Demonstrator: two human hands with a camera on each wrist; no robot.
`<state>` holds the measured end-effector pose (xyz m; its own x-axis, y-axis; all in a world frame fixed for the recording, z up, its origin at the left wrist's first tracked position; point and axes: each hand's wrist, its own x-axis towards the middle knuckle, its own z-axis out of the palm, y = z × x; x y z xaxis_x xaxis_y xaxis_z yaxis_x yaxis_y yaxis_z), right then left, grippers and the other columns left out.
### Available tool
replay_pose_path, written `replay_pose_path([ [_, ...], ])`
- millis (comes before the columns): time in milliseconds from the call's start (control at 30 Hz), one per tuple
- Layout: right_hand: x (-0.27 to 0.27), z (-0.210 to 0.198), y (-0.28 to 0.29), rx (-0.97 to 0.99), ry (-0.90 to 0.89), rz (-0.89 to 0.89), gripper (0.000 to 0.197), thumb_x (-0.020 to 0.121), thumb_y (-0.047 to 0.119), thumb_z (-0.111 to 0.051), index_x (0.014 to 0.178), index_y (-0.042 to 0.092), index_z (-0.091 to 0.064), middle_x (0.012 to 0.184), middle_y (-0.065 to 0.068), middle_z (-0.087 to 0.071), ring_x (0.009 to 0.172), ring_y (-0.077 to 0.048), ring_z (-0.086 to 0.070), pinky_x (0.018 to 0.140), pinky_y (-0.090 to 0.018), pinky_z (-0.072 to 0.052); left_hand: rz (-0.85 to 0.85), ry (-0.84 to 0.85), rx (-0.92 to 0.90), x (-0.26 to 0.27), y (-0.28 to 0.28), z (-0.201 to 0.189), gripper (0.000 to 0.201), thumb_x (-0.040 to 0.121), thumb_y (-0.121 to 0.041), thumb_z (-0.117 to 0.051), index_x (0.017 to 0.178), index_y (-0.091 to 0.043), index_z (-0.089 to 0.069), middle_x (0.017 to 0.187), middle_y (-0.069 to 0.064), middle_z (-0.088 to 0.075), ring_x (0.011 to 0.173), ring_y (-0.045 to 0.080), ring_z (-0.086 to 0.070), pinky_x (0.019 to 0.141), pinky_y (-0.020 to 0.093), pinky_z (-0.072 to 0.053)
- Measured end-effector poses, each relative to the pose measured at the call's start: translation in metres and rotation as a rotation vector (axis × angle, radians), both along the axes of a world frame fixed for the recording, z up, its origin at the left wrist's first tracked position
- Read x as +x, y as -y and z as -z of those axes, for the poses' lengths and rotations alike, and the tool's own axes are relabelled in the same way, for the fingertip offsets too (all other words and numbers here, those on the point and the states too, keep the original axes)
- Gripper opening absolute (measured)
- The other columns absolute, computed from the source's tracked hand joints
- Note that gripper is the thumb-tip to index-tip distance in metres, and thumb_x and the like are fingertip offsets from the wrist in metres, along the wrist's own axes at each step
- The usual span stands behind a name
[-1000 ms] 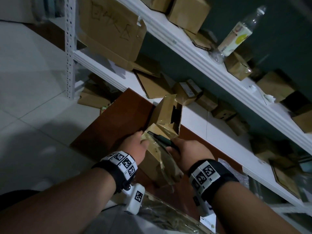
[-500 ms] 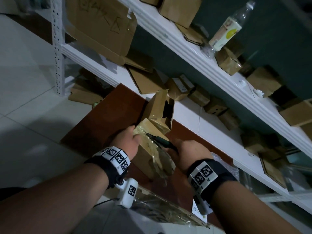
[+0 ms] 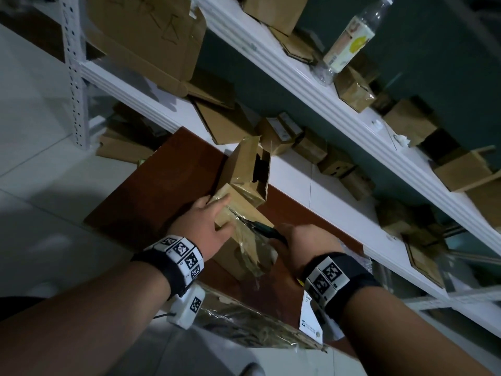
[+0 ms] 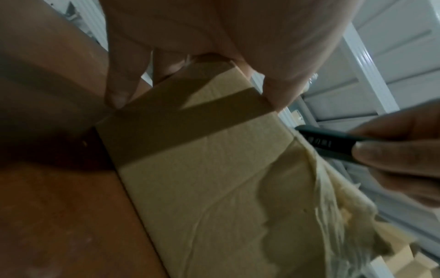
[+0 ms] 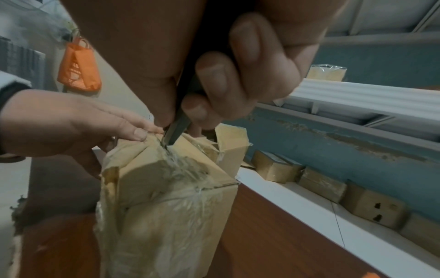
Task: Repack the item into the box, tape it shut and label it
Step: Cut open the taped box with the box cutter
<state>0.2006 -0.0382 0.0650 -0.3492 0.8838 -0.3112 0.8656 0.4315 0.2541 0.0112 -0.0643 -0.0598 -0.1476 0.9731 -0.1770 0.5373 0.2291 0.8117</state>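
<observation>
Brown table [image 3: 141, 202], left hand [image 3: 206, 226] fingers flat on taped box [image 3: 238, 240], right hand [image 3: 306, 245] gripping cutter [image 3: 264, 230]

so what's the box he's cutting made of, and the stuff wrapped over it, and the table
The box looks like plain matte brown cardboard with creased faces. The wrap seems to be clear glossy tape or film: wrinkled, shiny, torn at the cutter. The table shows a smooth reddish-brown wood-look surface, possibly laminate.
</observation>
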Motion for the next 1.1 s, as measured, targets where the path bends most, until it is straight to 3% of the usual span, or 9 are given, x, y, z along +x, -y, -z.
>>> replay_pose_path([
  [100, 0.003, -0.004, 0.001, 0.006, 0.029, -0.002, 0.03, 0.097, 0.056, -0.041, 0.111, 0.036, -0.058, 0.089, 0.006, -0.067, 0.082, -0.021, -0.063, 0.073, -0.038, -0.057, -0.009, 0.001, -0.006, 0.001, 0.0, 0.0, 0.064, 0.09, -0.058, -0.053, 0.148, -0.054, -0.027, 0.163, -0.005, -0.021, 0.132, 0.023, -0.049, 0.098, 0.037, -0.051],
  [233, 0.011, -0.016, 0.001, -0.003, 0.112, 0.007, 0.03, 0.096, 0.056, -0.043, 0.107, 0.034, -0.06, 0.081, 0.007, -0.061, 0.078, -0.02, -0.06, 0.069, -0.034, -0.056, -0.016, 0.014, -0.003, 0.0, -0.001, -0.001, 0.064, 0.089, -0.058, -0.055, 0.147, -0.054, -0.029, 0.162, -0.004, -0.024, 0.122, 0.024, -0.057, 0.094, 0.039, -0.053],
  [467, 0.02, -0.022, 0.001, -0.005, 0.189, 0.045, 0.033, 0.095, 0.058, -0.042, 0.099, 0.032, -0.062, 0.08, 0.006, -0.064, 0.077, -0.021, -0.064, 0.07, -0.036, -0.058, -0.016, 0.022, 0.026, 0.001, -0.002, 0.002, 0.064, 0.089, -0.056, -0.058, 0.148, -0.051, -0.032, 0.161, -0.003, -0.027, 0.133, 0.023, -0.048, 0.097, 0.037, -0.051],
  [667, 0.037, -0.023, 0.0, -0.046, 0.228, 0.045, 0.038, 0.086, 0.061, -0.041, 0.103, 0.038, -0.066, 0.083, 0.006, -0.067, 0.079, -0.021, -0.065, 0.071, -0.037, -0.057, -0.023, 0.039, 0.03, 0.0, -0.003, 0.001, 0.064, 0.088, -0.054, -0.059, 0.148, -0.05, -0.034, 0.159, -0.003, -0.029, 0.134, 0.023, -0.046, 0.103, 0.038, -0.048],
  [767, 0.043, -0.026, 0.002, -0.028, 0.24, 0.014, 0.036, 0.09, 0.062, -0.041, 0.11, 0.039, -0.061, 0.084, 0.006, -0.065, 0.083, -0.024, -0.064, 0.069, -0.032, -0.052, -0.021, 0.039, 0.027, 0.0, -0.002, 0.0, 0.063, 0.089, -0.054, -0.059, 0.147, -0.051, -0.034, 0.159, -0.003, -0.029, 0.13, 0.022, -0.05, 0.098, 0.037, -0.051],
  [1100, 0.056, -0.033, 0.011, -0.037, 0.306, -0.04, 0.035, 0.098, 0.059, -0.037, 0.122, 0.043, -0.056, 0.093, 0.003, -0.067, 0.09, -0.025, -0.065, 0.072, -0.031, -0.051, -0.041, 0.039, 0.044, 0.001, -0.001, 0.001, 0.064, 0.087, -0.056, -0.062, 0.146, -0.051, -0.037, 0.156, -0.005, -0.035, 0.127, 0.02, -0.051, 0.093, 0.031, -0.047],
])
